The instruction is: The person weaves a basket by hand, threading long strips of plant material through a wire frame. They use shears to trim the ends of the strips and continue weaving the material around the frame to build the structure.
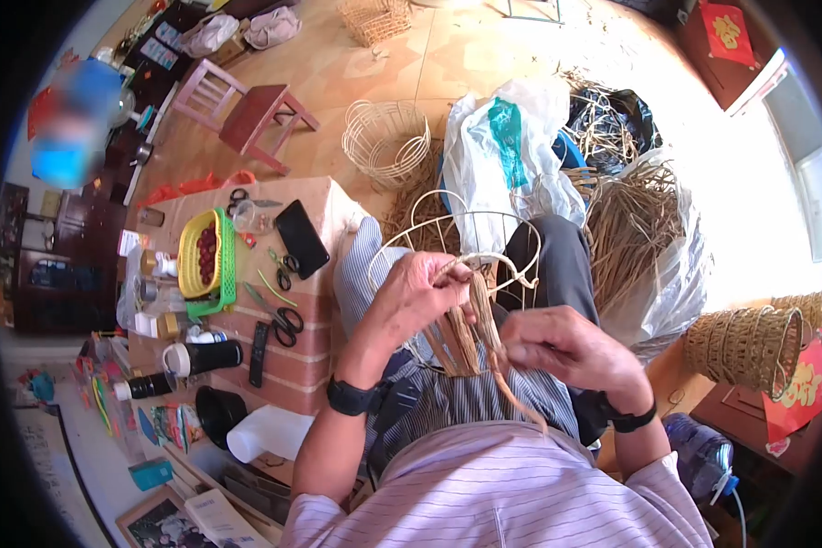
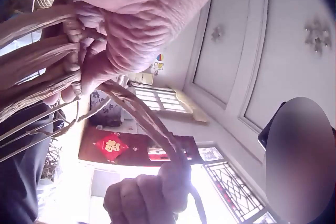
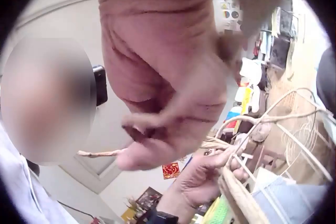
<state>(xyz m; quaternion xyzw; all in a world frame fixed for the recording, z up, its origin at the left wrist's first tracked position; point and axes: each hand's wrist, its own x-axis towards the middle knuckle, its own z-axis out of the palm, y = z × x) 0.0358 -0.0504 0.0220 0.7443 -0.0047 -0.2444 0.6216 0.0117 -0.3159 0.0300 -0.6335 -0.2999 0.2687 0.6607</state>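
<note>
— two hands: how are they posed?
— both forearms reach forward, a dark band on each wrist. the left hand (image 1: 417,294) bends over a basket frame (image 1: 523,276), thumb and fingers pinching its rim. just beside, the right hand (image 1: 566,345) curls its fingers round a brown strand (image 1: 522,404).
— where's the frame?
— over the person's lap, near the knees.
— and around it?
— to the left, a brick-patterned table (image 1: 315,303) bears a phone (image 1: 301,239), scissors (image 1: 288,326) and a yellow basket (image 1: 186,265). beyond the knees, a plastic bag (image 1: 511,155) and dried fibres (image 1: 639,224) lie on a tan floor (image 1: 466,55).
— which way does the work point?
— brown strips (image 1: 481,315) run lengthwise from the rim toward the waist; the strand's tail slants rightward, toward the shirt (image 1: 502,484).
</note>
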